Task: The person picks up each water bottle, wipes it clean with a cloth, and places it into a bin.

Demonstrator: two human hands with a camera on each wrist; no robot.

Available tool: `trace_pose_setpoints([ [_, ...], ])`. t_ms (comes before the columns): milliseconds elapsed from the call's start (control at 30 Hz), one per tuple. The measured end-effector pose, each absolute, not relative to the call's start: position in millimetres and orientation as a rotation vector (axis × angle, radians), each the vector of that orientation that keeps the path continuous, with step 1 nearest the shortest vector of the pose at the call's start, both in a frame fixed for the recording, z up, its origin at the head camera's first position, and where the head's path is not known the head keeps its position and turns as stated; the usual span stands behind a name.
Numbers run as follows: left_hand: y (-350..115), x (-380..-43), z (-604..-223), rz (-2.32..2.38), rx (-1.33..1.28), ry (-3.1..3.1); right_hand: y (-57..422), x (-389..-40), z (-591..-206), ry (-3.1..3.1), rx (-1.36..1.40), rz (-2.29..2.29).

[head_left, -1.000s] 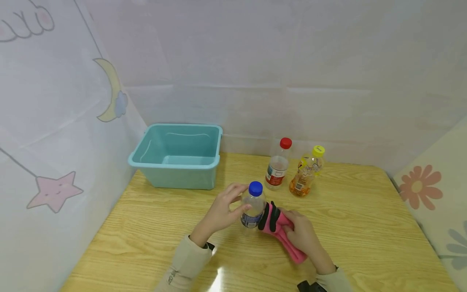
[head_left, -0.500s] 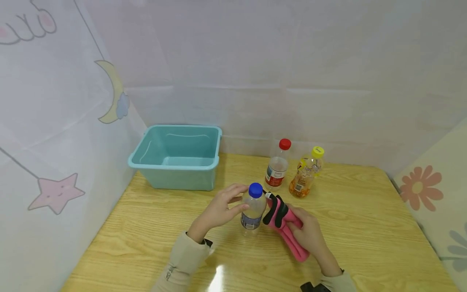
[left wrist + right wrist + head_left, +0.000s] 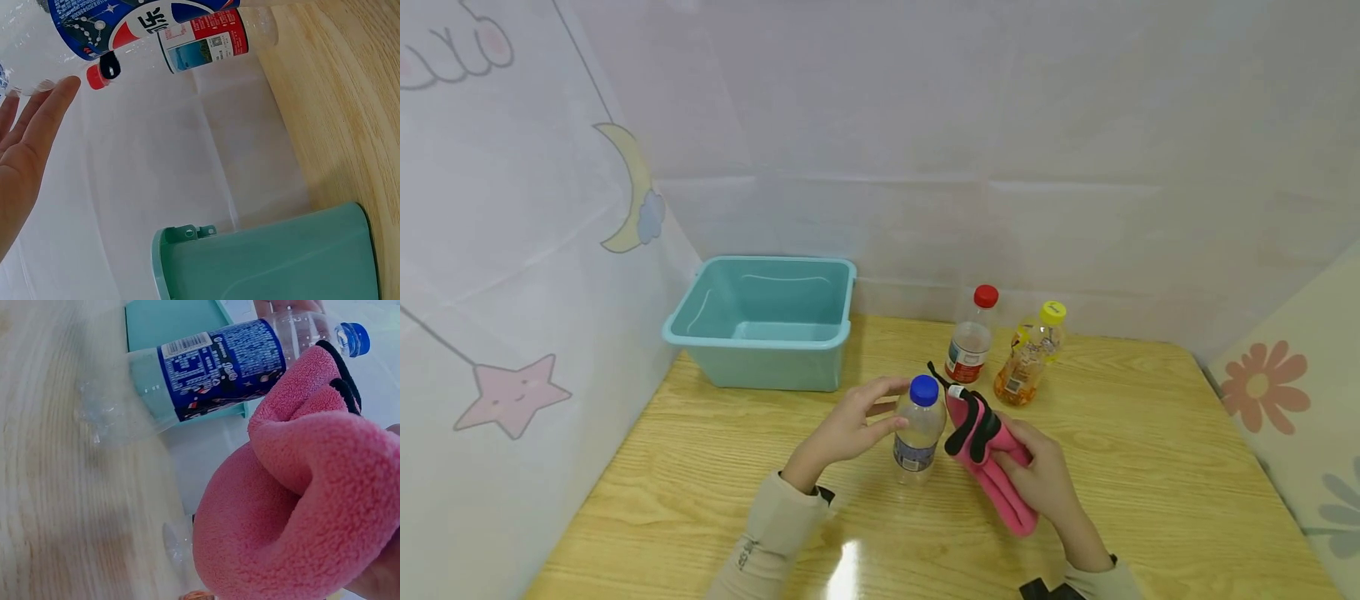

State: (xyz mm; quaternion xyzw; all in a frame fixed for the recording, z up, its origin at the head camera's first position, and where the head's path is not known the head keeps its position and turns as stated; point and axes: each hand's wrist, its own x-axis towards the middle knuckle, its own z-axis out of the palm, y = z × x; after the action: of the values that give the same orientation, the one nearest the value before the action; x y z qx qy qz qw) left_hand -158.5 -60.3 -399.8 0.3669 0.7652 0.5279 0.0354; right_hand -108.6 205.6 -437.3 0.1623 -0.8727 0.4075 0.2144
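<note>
A clear plastic bottle [image 3: 916,427] with a blue cap and blue label stands upright on the table. My left hand [image 3: 857,421] is at its left side, thumb in front and fingers behind. In the left wrist view the straight fingers [image 3: 39,128] have their tips at the bottle's clear shoulder. To the bottle's right, my right hand [image 3: 1037,467] grips a folded pink cloth [image 3: 1000,483] with black edging and a white tag. Its upper end comes close beside the bottle's shoulder. The right wrist view shows the cloth's fluffy pile large in front, overlapping the bottle's neck end.
A teal plastic basin [image 3: 767,367] stands at the back left of the wooden table [image 3: 737,467]. Behind the cloth are a red-capped bottle [image 3: 967,350] and a yellow-capped bottle [image 3: 1021,371] with orange at its base. A printed white sheet [image 3: 925,125] hangs behind the table.
The pink cloth and right hand have shifted slightly right, away from the bottle's front, and the cloth's black-edged end now rises higher. The left hand has drawn slightly left beside the bottle.
</note>
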Motion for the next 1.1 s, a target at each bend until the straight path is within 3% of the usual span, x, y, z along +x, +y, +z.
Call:
trace_pose_setpoints([
  [633, -51.5, -152.9, -404.1, 1.616, 1.076, 2.530, 198.0, -106.0, -417.4, -2.314, 0.541, 1.165],
  [1100, -53.6, -151.2, -404.2, 1.602, 1.181, 2.596, 194.5, -105.2, -409.6, -2.346, 0.544, 1.121],
])
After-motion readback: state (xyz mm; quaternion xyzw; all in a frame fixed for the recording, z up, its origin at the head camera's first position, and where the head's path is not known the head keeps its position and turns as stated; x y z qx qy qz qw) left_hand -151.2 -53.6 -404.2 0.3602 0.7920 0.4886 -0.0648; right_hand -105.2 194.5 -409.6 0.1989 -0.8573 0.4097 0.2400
